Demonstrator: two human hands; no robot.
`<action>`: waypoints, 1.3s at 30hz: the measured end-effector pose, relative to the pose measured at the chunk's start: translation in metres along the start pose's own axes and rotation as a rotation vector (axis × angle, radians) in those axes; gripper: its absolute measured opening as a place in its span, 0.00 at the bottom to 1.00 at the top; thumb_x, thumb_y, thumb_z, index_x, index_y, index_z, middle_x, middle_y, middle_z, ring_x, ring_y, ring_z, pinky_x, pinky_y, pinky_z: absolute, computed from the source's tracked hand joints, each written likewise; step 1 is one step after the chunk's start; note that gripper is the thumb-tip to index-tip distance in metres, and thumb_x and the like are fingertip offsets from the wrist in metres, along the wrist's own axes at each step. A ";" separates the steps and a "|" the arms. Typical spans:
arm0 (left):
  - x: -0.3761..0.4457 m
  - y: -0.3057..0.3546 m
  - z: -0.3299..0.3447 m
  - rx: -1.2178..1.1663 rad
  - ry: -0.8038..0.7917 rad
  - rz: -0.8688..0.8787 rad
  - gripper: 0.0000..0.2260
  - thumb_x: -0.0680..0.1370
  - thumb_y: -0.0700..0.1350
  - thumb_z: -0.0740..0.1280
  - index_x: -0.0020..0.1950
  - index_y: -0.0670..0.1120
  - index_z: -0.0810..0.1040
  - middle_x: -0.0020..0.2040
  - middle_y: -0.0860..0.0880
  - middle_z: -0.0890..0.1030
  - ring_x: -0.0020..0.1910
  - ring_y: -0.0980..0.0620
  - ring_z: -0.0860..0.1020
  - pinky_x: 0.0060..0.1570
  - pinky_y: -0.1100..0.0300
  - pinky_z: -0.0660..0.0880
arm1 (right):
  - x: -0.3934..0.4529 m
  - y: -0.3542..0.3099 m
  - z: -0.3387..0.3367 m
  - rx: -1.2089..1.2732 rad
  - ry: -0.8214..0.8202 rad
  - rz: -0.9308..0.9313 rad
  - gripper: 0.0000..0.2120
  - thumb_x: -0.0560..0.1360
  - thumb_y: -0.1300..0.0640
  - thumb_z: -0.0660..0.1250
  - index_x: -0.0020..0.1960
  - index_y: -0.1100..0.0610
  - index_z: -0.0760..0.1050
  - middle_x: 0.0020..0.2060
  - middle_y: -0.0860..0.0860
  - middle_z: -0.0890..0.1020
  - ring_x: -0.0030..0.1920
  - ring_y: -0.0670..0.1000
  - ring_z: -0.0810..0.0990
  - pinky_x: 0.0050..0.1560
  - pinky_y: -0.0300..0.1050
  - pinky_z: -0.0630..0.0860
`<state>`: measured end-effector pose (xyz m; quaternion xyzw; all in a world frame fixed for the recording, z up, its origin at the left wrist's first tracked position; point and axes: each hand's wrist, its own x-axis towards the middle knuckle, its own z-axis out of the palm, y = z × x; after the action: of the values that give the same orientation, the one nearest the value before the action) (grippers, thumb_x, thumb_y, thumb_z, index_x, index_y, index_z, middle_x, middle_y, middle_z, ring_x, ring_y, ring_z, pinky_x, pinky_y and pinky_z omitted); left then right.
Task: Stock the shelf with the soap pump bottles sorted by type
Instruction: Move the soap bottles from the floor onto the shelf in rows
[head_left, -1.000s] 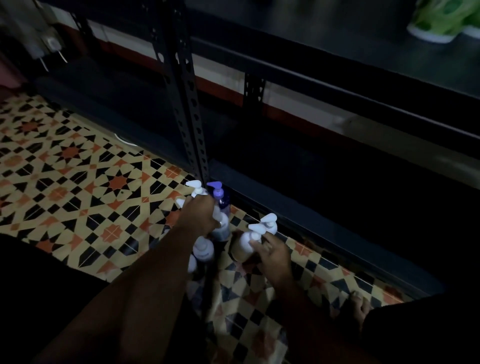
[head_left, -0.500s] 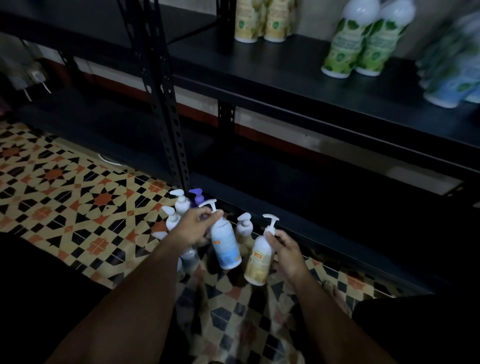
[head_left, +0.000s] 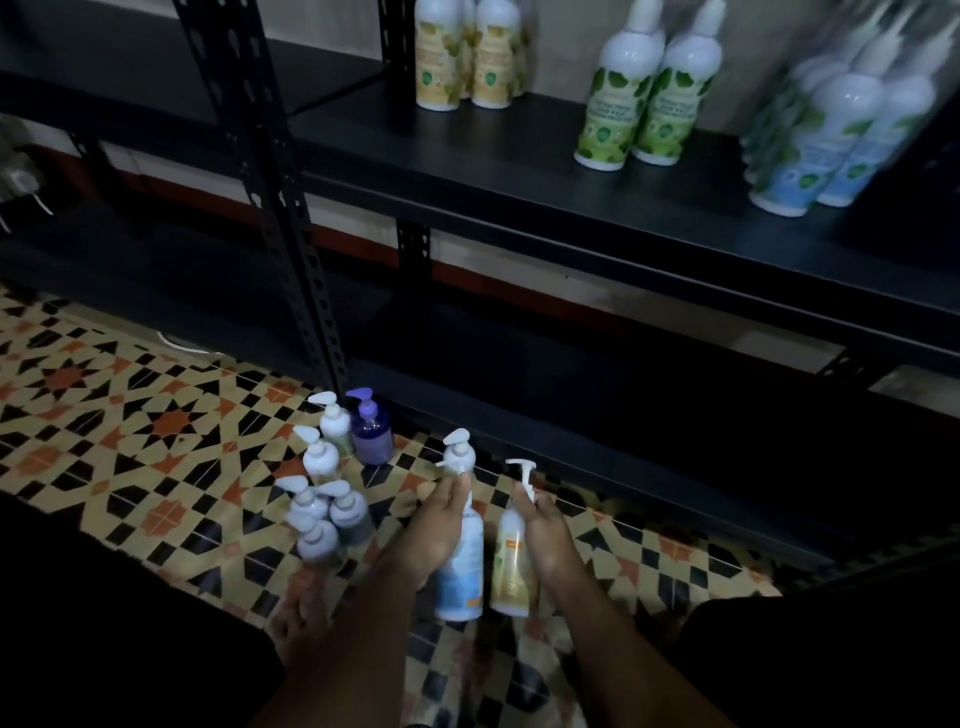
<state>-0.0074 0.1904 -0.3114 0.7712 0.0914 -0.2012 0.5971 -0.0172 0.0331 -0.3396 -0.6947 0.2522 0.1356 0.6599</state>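
- Soap pump bottles (head_left: 332, 499) stand in a loose cluster on the patterned tile floor (head_left: 130, 447) at about 9 o'clock from the hands: several white-topped ones, with a purple bottle (head_left: 371, 434) at the cluster's 1 o'clock edge, close to the foot of the black shelf upright (head_left: 270, 208).
- A bare foot (head_left: 301, 618) shows at 6 o'clock below the cluster.
- The left hand (head_left: 436, 530) has its fingers curled round the neck of a blue-labelled bottle (head_left: 462, 571), which hangs base down toward 6 o'clock, off the floor.
- One more white pump bottle (head_left: 460, 457) stands on the tiles at 12 o'clock from that hand, just behind its fingertips.
- The right hand (head_left: 543, 530) grips a yellow-labelled bottle (head_left: 514, 561) at the neck, its pump pointing to 12 o'clock; the two held bottles sit side by side, nearly touching.
- On the middle shelf board (head_left: 519, 171) at 12 to 2 o'clock stand sorted groups: yellow-labelled shelf bottles (head_left: 467, 57), green-labelled shelf bottles (head_left: 639, 98), and blue-labelled shelf bottles (head_left: 831, 135), the last blurred.
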 end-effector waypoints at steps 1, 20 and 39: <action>0.000 -0.001 0.001 -0.061 -0.025 0.009 0.26 0.83 0.65 0.62 0.76 0.54 0.69 0.70 0.54 0.75 0.69 0.53 0.74 0.69 0.60 0.65 | -0.005 -0.005 0.000 -0.011 -0.021 -0.032 0.28 0.72 0.34 0.72 0.56 0.56 0.73 0.48 0.50 0.79 0.50 0.51 0.79 0.53 0.47 0.75; 0.013 0.009 -0.016 -0.158 0.093 0.066 0.12 0.77 0.41 0.77 0.52 0.35 0.79 0.45 0.40 0.85 0.43 0.46 0.86 0.42 0.54 0.81 | -0.015 -0.019 -0.023 0.152 0.151 -0.255 0.23 0.62 0.53 0.85 0.55 0.48 0.83 0.49 0.52 0.87 0.47 0.53 0.87 0.46 0.54 0.85; 0.011 0.004 -0.004 -0.015 0.170 0.135 0.22 0.65 0.60 0.80 0.55 0.61 0.78 0.48 0.56 0.84 0.47 0.53 0.84 0.51 0.45 0.82 | -0.026 -0.033 -0.013 -0.049 0.153 -0.344 0.32 0.67 0.50 0.83 0.64 0.40 0.71 0.53 0.40 0.75 0.51 0.29 0.76 0.43 0.26 0.72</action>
<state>0.0049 0.1920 -0.3118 0.7853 0.0909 -0.0937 0.6052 -0.0235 0.0244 -0.2970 -0.7518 0.1758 -0.0264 0.6349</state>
